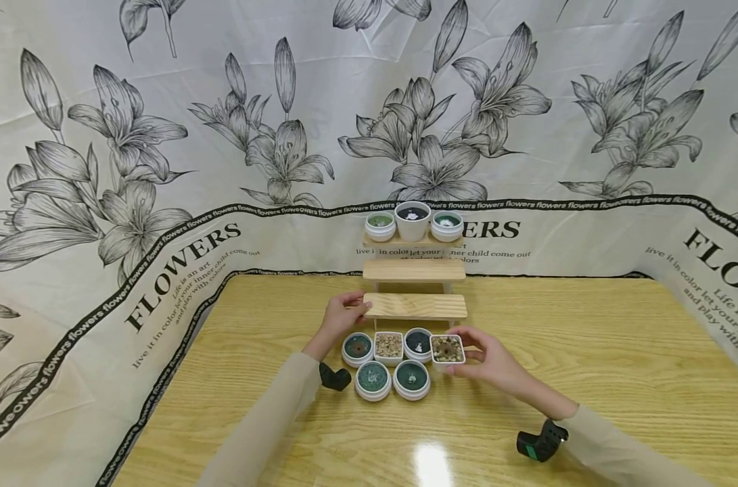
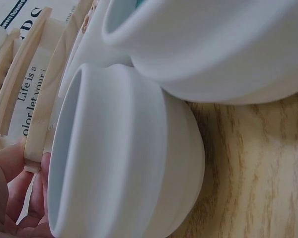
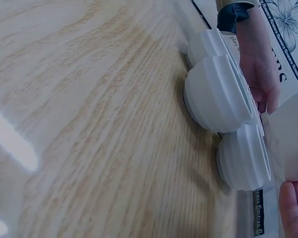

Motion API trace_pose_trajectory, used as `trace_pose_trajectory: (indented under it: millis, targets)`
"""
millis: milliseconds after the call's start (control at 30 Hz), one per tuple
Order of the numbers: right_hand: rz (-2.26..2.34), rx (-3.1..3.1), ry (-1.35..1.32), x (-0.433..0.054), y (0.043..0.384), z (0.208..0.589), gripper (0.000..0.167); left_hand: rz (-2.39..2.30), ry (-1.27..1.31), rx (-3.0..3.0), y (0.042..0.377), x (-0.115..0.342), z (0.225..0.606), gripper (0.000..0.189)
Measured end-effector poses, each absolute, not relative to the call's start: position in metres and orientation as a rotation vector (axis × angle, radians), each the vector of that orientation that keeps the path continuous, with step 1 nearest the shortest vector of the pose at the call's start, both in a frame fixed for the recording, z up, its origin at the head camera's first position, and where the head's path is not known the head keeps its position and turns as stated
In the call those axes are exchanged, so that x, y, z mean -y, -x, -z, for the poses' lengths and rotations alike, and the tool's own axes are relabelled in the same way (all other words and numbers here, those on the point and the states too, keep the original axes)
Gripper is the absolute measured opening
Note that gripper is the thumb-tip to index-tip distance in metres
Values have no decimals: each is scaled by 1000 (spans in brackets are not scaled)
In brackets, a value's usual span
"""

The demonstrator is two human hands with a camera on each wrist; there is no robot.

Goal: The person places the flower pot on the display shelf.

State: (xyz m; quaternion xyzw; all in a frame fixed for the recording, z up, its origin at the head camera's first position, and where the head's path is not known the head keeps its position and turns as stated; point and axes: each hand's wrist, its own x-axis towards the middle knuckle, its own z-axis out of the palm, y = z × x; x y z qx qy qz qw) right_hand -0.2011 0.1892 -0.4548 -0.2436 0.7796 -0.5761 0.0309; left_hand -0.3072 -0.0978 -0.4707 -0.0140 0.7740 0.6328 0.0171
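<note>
Flower-printed cloth (image 1: pixel 320 101) backs wooden table (image 1: pixel 271 304). I see left hand (image 1: pixel 343 314) pinching end of lowest shelf (image 1: pixel 416 306), right hand (image 1: pixel 487 358) gripping square pebble pot (image 1: pixel 448 350) beside dark pot (image 1: pixel 417 345). Partway, I judge: three pots (image 1: pixel 412 226) on top shelf (image 1: pixel 414 245), five others (image 1: pixel 373 380) left on table.

We see smooth, softly lustrous pots (image 2: pixel 124 148), coarse pebbles (image 1: pixel 389 345) and a stand (image 1: pixel 414 270) of matt, grained wood; our table (image 1: pixel 539 338) is glossy wood-grain, mirroring the light, our backdrop (image 1: pixel 314 40) creased cloth with a faint sheen, our sleeves (image 1: pixel 271 412) matt fabric, our wrist cameras (image 1: pixel 540 443) plastic-looking
</note>
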Motion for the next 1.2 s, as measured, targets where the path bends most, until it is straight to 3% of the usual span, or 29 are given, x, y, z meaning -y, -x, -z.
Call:
trace_pose_trajectory:
  millis: [1200]
  targets:
    - [1731,-2458,581,-158,261,417,60,-1942,101,-2376,307,97,468,40]
